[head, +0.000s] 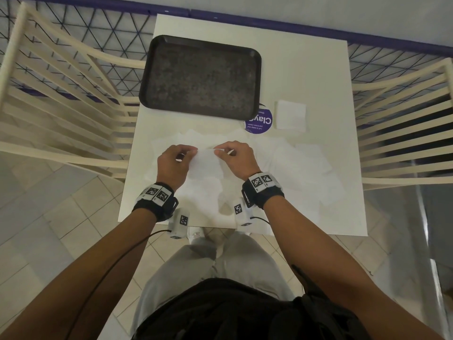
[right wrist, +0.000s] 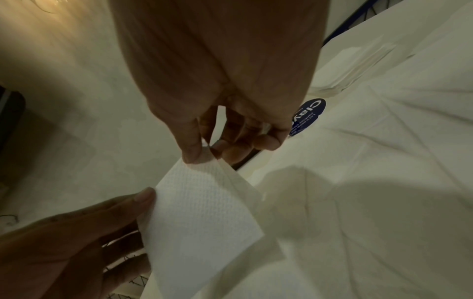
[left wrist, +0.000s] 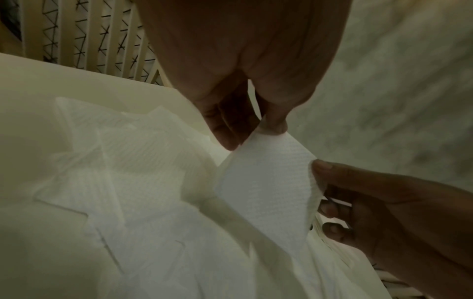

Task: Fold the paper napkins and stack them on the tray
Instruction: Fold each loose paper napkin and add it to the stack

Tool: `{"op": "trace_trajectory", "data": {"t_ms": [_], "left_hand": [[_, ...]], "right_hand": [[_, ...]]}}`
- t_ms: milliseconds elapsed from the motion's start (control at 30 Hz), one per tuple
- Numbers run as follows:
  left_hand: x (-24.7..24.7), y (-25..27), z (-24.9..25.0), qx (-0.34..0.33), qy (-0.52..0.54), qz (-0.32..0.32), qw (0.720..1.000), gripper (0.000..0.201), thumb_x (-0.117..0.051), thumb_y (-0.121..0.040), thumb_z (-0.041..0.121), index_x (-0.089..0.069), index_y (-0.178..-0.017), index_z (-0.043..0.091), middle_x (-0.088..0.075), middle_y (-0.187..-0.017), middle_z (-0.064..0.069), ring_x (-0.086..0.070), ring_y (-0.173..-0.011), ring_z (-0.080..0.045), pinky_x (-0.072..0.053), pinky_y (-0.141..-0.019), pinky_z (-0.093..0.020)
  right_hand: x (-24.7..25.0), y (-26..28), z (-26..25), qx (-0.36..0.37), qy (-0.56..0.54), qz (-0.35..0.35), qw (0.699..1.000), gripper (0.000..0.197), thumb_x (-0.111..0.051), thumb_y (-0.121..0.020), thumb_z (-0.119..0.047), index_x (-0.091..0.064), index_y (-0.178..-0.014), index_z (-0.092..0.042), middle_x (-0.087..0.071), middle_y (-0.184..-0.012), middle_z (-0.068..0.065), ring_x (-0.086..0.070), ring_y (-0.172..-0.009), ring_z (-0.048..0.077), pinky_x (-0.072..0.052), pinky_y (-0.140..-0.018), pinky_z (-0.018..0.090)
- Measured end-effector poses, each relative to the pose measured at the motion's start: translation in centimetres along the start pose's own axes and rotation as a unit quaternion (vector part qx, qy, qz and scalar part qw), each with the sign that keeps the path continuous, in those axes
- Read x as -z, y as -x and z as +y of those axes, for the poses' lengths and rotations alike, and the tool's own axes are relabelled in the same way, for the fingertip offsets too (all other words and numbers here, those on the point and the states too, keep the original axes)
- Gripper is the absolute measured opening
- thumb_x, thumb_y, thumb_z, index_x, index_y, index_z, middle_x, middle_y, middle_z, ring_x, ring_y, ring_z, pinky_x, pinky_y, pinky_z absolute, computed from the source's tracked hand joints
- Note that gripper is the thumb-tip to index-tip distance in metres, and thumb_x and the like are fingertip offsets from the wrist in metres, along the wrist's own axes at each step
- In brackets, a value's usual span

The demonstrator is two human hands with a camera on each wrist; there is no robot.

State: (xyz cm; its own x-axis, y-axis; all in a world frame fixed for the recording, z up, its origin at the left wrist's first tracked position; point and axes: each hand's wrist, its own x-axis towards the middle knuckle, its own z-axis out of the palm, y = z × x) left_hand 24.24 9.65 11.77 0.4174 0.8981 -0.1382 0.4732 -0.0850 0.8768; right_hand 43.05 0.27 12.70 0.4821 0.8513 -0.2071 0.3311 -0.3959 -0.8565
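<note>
A white paper napkin hangs lifted above the table, held by its top corners. My left hand pinches the left corner between thumb and fingers. My right hand pinches the right corner the same way. Several unfolded napkins lie spread over the white table beneath. One folded napkin rests flat to the right of the dark tray, which holds nothing.
A round purple sticker lies partly under the tray's near right corner. Cream slatted chairs flank the table on both sides. A mesh barrier with a purple rail runs behind the table.
</note>
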Motion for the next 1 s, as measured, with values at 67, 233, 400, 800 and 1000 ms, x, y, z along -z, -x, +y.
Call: {"op": "trace_trajectory", "data": {"t_ms": [67,233,400,800,1000], "left_hand": [[-0.2,-0.1,-0.1,-0.005,-0.027,0.01,1.0,0.01,-0.072,-0.095,0.029,-0.078,-0.096,0.022,-0.066,-0.109,0.002,-0.065,-0.085,-0.013,-0.051,-0.075,-0.019],[-0.2,0.0,0.4,-0.022,-0.034,-0.005,0.999,0.007,-0.066,-0.099,0.022,-0.072,-0.095,0.02,-0.071,-0.104,0.006,-0.063,-0.091,-0.008,-0.043,-0.071,-0.008],[-0.5,0.2,1.3,-0.05,-0.021,-0.035,0.998,0.009,-0.066,-0.099,0.021,-0.07,-0.092,0.022,-0.071,-0.09,0.013,-0.063,-0.083,-0.001,-0.045,-0.074,-0.009],[0.2,0.0,1.5,-0.016,-0.002,-0.008,1.0,0.011,-0.063,-0.101,0.024,-0.068,-0.094,0.016,-0.072,-0.093,0.008,-0.064,-0.084,-0.007,-0.046,-0.074,-0.011],[-0.8,0.2,1.9,-0.023,-0.009,-0.005,1.0,0.011,-0.054,-0.105,0.024,-0.059,-0.101,0.015,-0.069,-0.103,-0.003,-0.062,-0.089,-0.021,-0.046,-0.073,-0.025]], "right_hand": [[0.0,-0.1,0.2,-0.002,0.017,0.004,1.0,0.013,-0.074,-0.089,-0.032,-0.078,-0.1,-0.028,-0.063,-0.092,-0.001,-0.056,-0.078,0.008,-0.044,-0.076,0.019],[-0.5,-0.3,-0.1,0.011,0.064,0.0,0.998,0.014,-0.074,-0.082,-0.049,-0.074,-0.093,-0.041,-0.06,-0.104,-0.014,-0.051,-0.105,0.013,-0.046,-0.095,0.045],[-0.8,-0.3,-2.3,0.032,0.137,-0.024,0.99,0.016,-0.069,-0.084,-0.054,-0.072,-0.09,-0.039,-0.065,-0.102,-0.019,-0.056,-0.097,0.006,-0.029,-0.086,0.04],[1.9,-0.8,-1.0,-0.045,0.004,-0.011,0.999,0.006,-0.072,-0.088,-0.034,-0.075,-0.082,-0.033,-0.072,-0.079,-0.013,-0.067,-0.079,0.008,-0.054,-0.081,0.032],[2.2,-0.3,-1.4,-0.043,-0.049,0.018,0.998,0.007,-0.071,-0.091,-0.019,-0.076,-0.086,-0.018,-0.068,-0.069,-0.01,-0.062,-0.061,0.003,-0.047,-0.064,0.011]]}}
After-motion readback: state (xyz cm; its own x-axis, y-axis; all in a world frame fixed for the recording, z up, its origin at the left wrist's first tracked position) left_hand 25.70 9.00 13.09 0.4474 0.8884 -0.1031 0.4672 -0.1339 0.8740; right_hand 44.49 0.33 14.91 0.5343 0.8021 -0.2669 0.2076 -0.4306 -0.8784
